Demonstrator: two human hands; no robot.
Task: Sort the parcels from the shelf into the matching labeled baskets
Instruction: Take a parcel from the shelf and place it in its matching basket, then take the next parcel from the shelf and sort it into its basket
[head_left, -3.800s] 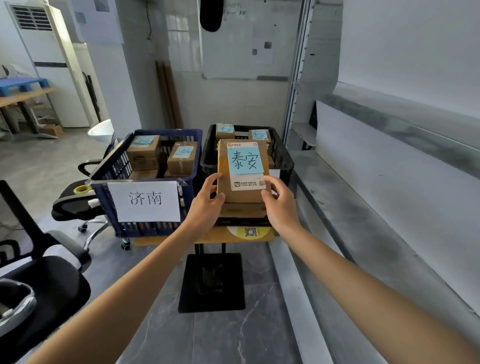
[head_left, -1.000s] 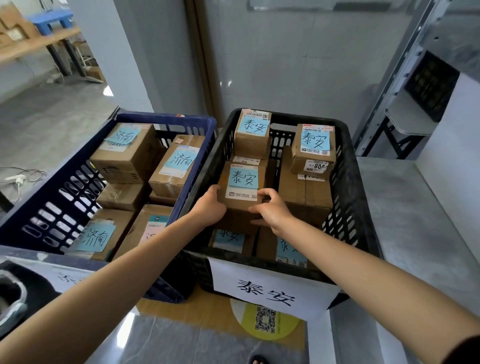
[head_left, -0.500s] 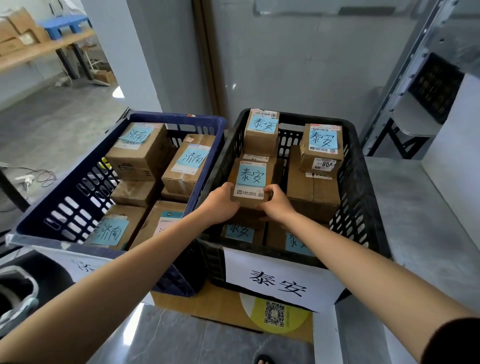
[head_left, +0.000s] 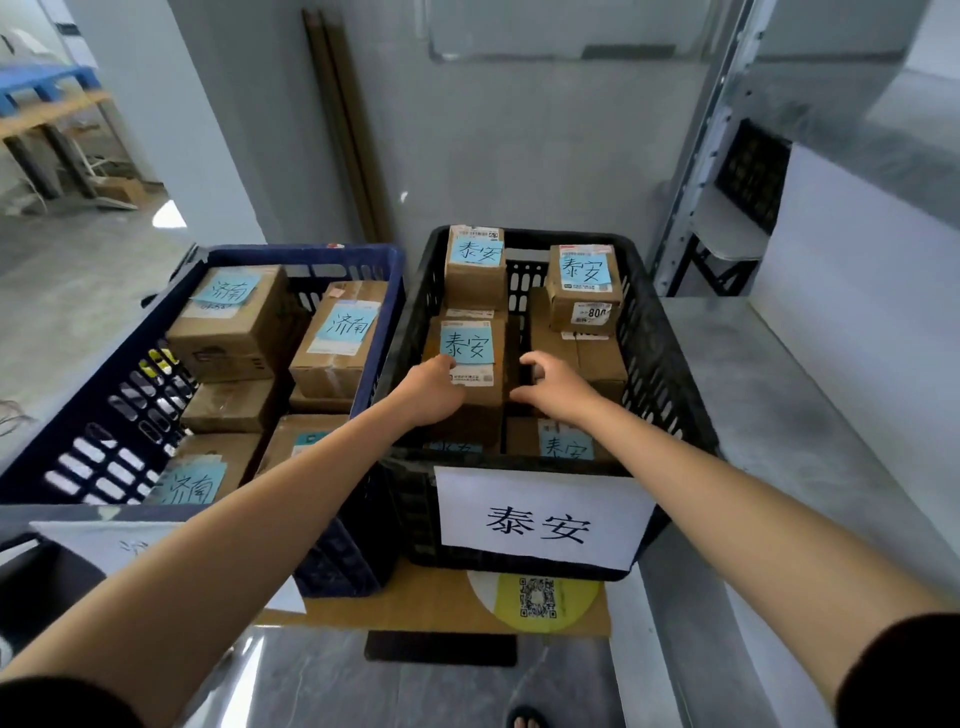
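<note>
Gripping the parcel (head_left: 470, 387) with left hand (head_left: 432, 391) fingers, right hand (head_left: 557, 387) fingers loosely curled just beside, holding nothing; black basket (head_left: 670, 374) around, blue basket (head_left: 291, 254) left, grey wall (head_left: 519, 156) beyond.

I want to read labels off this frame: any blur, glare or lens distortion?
Head view: the wide lens tilts the shelf post at right; light is soft, shadows faint; the parcel notes and black basket's sign are sharp; glare on the floor; the blue basket's sign is cut by the left arm.
</note>
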